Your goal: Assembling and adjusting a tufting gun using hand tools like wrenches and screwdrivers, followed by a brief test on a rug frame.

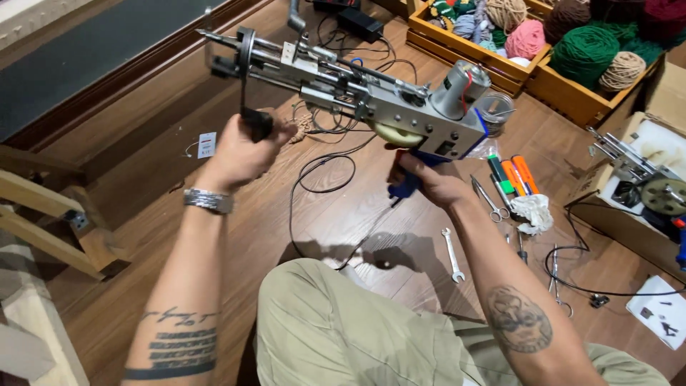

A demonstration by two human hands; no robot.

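Left fingers (266,136) were wrapped tight round the black front grip (256,121) of the tufting gun (371,100), left hand (243,154) clenched, a metal watch (209,201) on that wrist. Right fingers (414,166) closed round the blue rear handle (409,182), right hand (429,182) gripping from below, I judged so the thumb side could reach the trigger, which I couldn't see. Held two-handed like that, the gun sat up in the air over the wooden floor (214,86), near level, needle end pointing left, grey motor (461,86) on top at the right; two grips looked needed to steady a long, front-heavy tool. Its black cable (321,171) hung slack from the body and looped on the floor. Further out: a small wrench (451,254) lay just right of my knee, scissors (491,204) near it, then a bunch of marker pens (511,175) in green and orange beside a crumpled white rag (532,211), all within arm's reach. A clear cup (494,111) stood behind the motor. Wooden crates (572,100) of yarn balls (584,51) lined the top right. A cardboard box (607,214) at far right held a second gun (643,182). A wooden frame leg (64,243) sat at left.
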